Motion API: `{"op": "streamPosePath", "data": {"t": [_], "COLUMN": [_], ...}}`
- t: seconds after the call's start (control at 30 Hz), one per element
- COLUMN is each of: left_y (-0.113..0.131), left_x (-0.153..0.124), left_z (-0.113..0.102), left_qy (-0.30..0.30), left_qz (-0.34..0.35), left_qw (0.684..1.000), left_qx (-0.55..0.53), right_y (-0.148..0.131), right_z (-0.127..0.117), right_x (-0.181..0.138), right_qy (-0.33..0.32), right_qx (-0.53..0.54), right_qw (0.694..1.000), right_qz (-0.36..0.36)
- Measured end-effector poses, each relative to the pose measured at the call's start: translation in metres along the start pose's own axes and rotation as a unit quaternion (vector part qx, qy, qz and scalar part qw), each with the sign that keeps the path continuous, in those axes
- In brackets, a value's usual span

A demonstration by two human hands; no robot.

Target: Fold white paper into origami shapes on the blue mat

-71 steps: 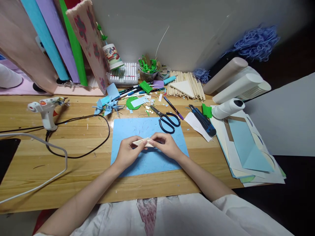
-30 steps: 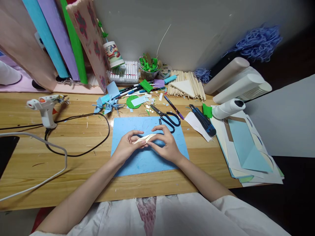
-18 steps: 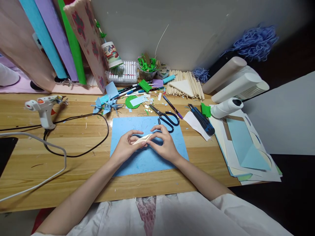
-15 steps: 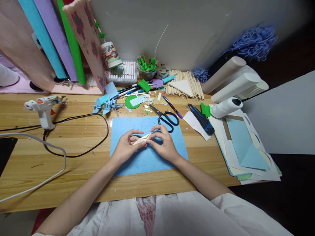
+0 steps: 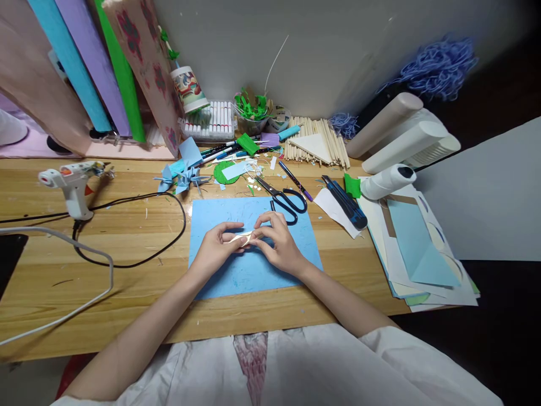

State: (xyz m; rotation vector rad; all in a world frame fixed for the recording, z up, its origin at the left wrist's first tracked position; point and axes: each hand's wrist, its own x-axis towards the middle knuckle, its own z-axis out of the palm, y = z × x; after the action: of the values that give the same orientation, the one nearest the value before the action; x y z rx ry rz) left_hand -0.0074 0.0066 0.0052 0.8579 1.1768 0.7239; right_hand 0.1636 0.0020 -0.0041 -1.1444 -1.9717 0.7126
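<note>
Between my two hands is a small cream piece of folded paper [image 5: 242,237], held just above a blue sheet [image 5: 253,282]. My left hand [image 5: 217,245] pinches its left part between thumb and fingers. At the other end, the thumb and fingertips of my right hand [image 5: 279,242] close on the paper. Part of the fold is hidden behind the fingers. Scissors [image 5: 287,202] with black handles lie past my right hand, their loops reaching over the sheet's far edge.
On the left stands a white glue gun [image 5: 76,189] with a looping black cord [image 5: 185,225]. Folded blue paper cranes [image 5: 188,179], markers [image 5: 222,115] and wooden sticks [image 5: 338,146] lie at the back. A blue utility knife [image 5: 344,203] and stacked papers [image 5: 422,248] are on the right.
My right fingers have shifted slightly on the folded paper, and its near edge now looks bent and partly opened. Both hands still hold it. The whole view has moved a little.
</note>
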Motion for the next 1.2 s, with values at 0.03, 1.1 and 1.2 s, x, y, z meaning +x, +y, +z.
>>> {"op": "streamPosePath", "data": {"t": [0.03, 1.1, 1.2], "left_y": [0.001, -0.006, -0.005], "left_x": [0.000, -0.006, -0.008], "left_z": [0.000, 0.011, 0.014], "left_qy": [-0.002, 0.040, 0.050], "left_qz": [0.002, 0.102, 0.116], "left_qw": [1.000, 0.993, 0.991], "left_qx": [0.002, -0.050, -0.054], "right_y": [0.000, -0.005, -0.005], "right_z": [0.000, 0.014, 0.015], "right_x": [0.000, -0.001, 0.001], "right_qy": [0.001, 0.158, 0.068], "right_qx": [-0.001, 0.130, 0.285], "right_qw": [1.000, 0.962, 0.926], "right_qz": [-0.003, 0.183, 0.237]}}
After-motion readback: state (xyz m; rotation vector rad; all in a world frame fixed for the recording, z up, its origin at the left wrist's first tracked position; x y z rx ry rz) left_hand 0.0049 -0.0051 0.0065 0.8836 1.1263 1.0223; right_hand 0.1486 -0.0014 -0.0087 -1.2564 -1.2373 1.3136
